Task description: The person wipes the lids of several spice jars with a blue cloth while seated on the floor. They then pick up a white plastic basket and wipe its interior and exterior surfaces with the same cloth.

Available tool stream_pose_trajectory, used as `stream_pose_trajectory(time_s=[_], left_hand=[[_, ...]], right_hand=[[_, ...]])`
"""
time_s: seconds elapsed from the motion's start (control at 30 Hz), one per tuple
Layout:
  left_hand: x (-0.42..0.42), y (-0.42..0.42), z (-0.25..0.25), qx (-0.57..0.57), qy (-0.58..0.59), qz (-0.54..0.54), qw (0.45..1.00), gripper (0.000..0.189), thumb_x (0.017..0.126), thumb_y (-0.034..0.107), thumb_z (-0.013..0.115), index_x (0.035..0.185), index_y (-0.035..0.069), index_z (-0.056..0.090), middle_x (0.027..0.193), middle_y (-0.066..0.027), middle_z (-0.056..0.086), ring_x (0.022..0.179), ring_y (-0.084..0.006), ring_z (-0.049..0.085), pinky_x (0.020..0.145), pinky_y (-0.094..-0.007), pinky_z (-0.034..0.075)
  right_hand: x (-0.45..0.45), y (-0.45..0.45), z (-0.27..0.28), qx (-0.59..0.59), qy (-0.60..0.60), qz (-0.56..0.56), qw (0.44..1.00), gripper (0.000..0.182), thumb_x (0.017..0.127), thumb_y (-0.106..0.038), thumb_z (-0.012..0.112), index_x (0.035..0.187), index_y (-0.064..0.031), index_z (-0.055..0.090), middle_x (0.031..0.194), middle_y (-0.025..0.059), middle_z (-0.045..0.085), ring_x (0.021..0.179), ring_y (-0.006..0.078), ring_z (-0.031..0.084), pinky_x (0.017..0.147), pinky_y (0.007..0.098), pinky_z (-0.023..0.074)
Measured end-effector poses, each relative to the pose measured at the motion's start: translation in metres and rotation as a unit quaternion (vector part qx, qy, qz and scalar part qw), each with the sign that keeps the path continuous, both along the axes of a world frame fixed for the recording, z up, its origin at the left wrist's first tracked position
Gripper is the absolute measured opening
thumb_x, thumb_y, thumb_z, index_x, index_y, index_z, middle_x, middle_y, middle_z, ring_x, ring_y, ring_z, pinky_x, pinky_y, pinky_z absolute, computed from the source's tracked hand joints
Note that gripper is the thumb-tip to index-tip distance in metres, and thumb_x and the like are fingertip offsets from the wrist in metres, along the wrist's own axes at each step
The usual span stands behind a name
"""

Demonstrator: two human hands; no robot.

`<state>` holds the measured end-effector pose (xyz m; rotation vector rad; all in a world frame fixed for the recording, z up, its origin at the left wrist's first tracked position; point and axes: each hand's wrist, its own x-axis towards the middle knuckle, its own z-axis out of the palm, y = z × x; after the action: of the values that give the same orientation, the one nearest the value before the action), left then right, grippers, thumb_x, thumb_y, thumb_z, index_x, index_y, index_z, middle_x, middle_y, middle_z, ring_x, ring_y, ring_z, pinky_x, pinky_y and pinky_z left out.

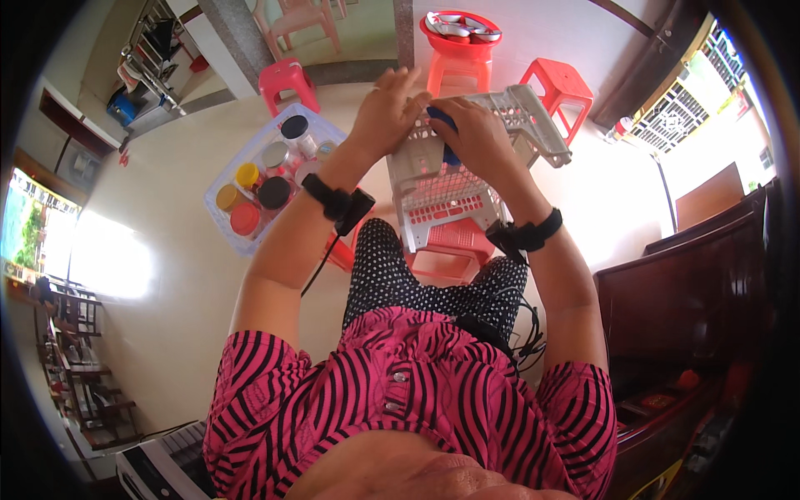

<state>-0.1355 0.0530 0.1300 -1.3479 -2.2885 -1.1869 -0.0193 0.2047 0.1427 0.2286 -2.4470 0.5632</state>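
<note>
A greyish-white plastic rack (494,204) with slotted and lattice panels stands before me, over a red plastic stool (459,240) between my knees. My right hand (472,134) is closed around a blue cloth or sponge (451,156) and presses it against the rack's upper part. Most of the blue piece is hidden under my fingers. At the rack's upper left edge is my left hand (390,112), its fingers stretched out and nothing seen in it. Whether its palm touches the rack is hidden. Both wrists carry a black strap with a small device.
Left of the rack, a translucent plastic basket (219,215) holds several lidded jars (274,192). Beyond are a pink stool (287,81), a red stool (559,87), and a red basin (459,47) of dishes on another stool. Dark wooden furniture (681,281) stands at right.
</note>
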Motion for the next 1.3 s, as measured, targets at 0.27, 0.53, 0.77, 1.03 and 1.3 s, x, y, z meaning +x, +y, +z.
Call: stream_pose_trajectory(time_s=[0.27, 0.53, 0.77, 1.03, 1.3], left_hand=[[0.004, 0.007, -0.017, 0.011, 0.032, 0.042, 0.999, 0.034, 0.093, 0.028, 0.049, 0.106, 0.002, 0.066, 0.103, -0.0205, 0.066, 0.099, -0.0403, 0.060, 0.088, -0.0452, 0.046], [-0.008, 0.002, -0.023, 0.004, 0.096, 0.033, 0.995, 0.027, 0.083, 0.023, 0.054, 0.099, 0.007, 0.068, 0.101, -0.0134, 0.068, 0.097, -0.0366, 0.062, 0.083, -0.0431, 0.051], [-0.003, 0.001, -0.030, 0.051, 0.027, 0.078, 0.995, 0.028, 0.092, 0.022, 0.050, 0.107, 0.005, 0.067, 0.106, -0.0157, 0.067, 0.099, -0.0365, 0.060, 0.090, -0.0415, 0.047], [0.006, 0.003, -0.024, 0.061, 0.037, 0.095, 0.993, 0.021, 0.086, 0.018, 0.051, 0.091, 0.007, 0.069, 0.102, -0.0117, 0.068, 0.092, -0.0373, 0.061, 0.084, -0.0464, 0.049], [0.011, -0.001, -0.024, 0.061, 0.011, 0.099, 0.993, 0.023, 0.086, 0.021, 0.052, 0.091, 0.006, 0.069, 0.101, -0.0121, 0.068, 0.092, -0.0368, 0.061, 0.084, -0.0454, 0.048]], right_hand=[[0.005, 0.014, 0.023, -0.228, 0.080, -0.073, 0.968, 0.029, 0.093, -0.022, 0.061, 0.117, -0.0053, 0.059, 0.091, 0.0208, 0.068, 0.086, 0.0345, 0.068, 0.076, 0.0388, 0.0511], [0.022, -0.052, 0.021, -0.112, 0.053, 0.075, 0.989, 0.042, 0.084, -0.020, 0.069, 0.119, -0.0037, 0.052, 0.108, 0.0181, 0.058, 0.104, 0.0364, 0.056, 0.092, 0.0419, 0.0447], [0.038, -0.031, 0.014, 0.018, -0.063, 0.047, 0.997, 0.035, 0.071, -0.015, 0.071, 0.102, -0.0013, 0.062, 0.102, 0.0149, 0.061, 0.101, 0.0374, 0.055, 0.091, 0.0451, 0.0431], [-0.012, 0.014, 0.014, 0.045, -0.047, -0.088, 0.994, 0.025, 0.069, -0.006, 0.065, 0.093, -0.0005, 0.063, 0.099, 0.0161, 0.063, 0.100, 0.0379, 0.057, 0.088, 0.0464, 0.0454], [0.025, -0.016, 0.016, 0.004, -0.074, 0.060, 0.995, 0.034, 0.071, -0.014, 0.071, 0.103, -0.0033, 0.066, 0.103, 0.0144, 0.064, 0.103, 0.0370, 0.055, 0.091, 0.0437, 0.0456]])
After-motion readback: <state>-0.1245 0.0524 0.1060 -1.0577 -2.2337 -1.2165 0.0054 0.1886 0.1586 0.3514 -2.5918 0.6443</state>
